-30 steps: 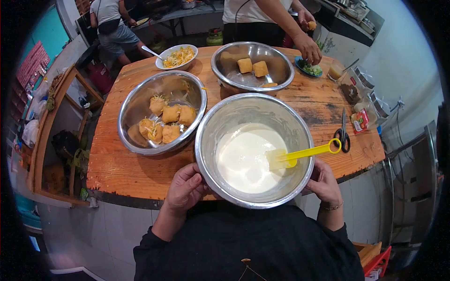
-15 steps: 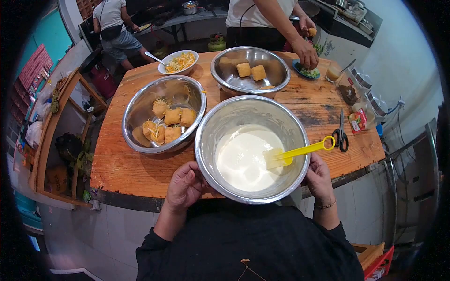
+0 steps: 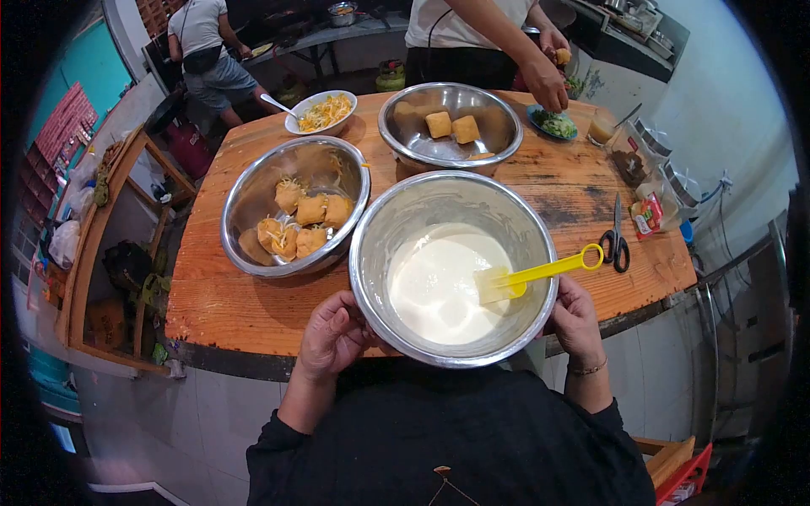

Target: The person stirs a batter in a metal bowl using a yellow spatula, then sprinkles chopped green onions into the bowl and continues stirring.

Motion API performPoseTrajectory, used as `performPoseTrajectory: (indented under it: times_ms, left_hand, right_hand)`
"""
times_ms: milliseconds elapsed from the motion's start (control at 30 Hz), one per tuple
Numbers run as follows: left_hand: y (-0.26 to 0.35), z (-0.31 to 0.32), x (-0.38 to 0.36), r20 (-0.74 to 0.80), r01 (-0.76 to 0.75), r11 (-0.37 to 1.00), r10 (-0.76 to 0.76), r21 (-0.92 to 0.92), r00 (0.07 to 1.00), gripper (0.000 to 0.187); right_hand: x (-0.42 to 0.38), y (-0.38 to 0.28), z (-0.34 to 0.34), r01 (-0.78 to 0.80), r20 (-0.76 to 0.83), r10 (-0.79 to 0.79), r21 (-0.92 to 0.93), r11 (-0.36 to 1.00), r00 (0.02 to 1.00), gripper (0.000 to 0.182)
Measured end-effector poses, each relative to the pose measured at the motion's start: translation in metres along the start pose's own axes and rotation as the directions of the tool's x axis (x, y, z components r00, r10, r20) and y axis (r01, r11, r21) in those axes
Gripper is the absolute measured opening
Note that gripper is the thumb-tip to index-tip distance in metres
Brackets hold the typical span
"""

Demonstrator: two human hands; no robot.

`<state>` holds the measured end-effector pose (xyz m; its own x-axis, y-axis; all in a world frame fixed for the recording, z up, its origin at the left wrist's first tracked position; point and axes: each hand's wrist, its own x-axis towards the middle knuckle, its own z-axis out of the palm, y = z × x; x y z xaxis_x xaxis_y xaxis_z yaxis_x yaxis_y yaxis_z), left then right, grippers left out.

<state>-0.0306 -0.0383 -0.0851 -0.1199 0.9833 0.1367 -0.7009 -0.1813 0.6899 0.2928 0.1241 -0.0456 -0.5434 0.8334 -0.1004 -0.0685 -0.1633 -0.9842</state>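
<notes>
Between my hands is a large metal bowl (image 3: 384,333) of creamy white batter (image 3: 439,282), at the near edge of the table. My left hand (image 3: 334,337) is closed on its left side, and my right hand (image 3: 575,319) grips the right side, fingers partly hidden behind the bowl. A yellow-handled spatula (image 3: 548,271) rests in the batter, its handle leaning over the right rim. Beyond my left hand, a second metal bowl (image 3: 240,190) contains several fried tofu pieces (image 3: 310,209) topped with shredded vegetables.
On the wooden table (image 3: 245,312) stand a third metal bowl (image 3: 506,152) with tofu, a white bowl of shredded vegetables (image 3: 325,112), and black scissors (image 3: 618,240). Across it, a person's hand (image 3: 548,88) hovers by a plate of chopped greens (image 3: 553,124). Another person (image 3: 202,51) stands back left.
The co-worker's hand has lifted slightly away from the plate of greens. My hands and the batter bowl stay nearly still.
</notes>
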Motion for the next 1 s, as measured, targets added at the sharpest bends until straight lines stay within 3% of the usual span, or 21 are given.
performPoseTrajectory:
  times_ms: [800, 900, 1000]
  left_hand:
    - [-0.001, 0.0, 0.002, 0.03, -0.017, 0.999, 0.018, -0.027, 0.999, 0.035]
    - [-0.002, 0.002, 0.002, 0.013, -0.02, 0.999, 0.02, -0.028, 1.0, 0.036]
    - [0.002, 0.01, 0.003, 0.02, -0.012, 1.0, 0.012, -0.024, 1.0, 0.036]
  right_hand:
    - [0.002, -0.001, 0.001, 0.033, -0.03, -0.033, -0.002, 0.999, 0.999, 0.028]
    - [0.0, -0.008, -0.009, 0.313, -0.229, -0.375, -0.267, 0.912, 0.898, 0.032]
    - [-0.008, -0.051, -0.006, 0.448, -0.183, -0.495, -0.246, 0.86, 0.85, 0.039]
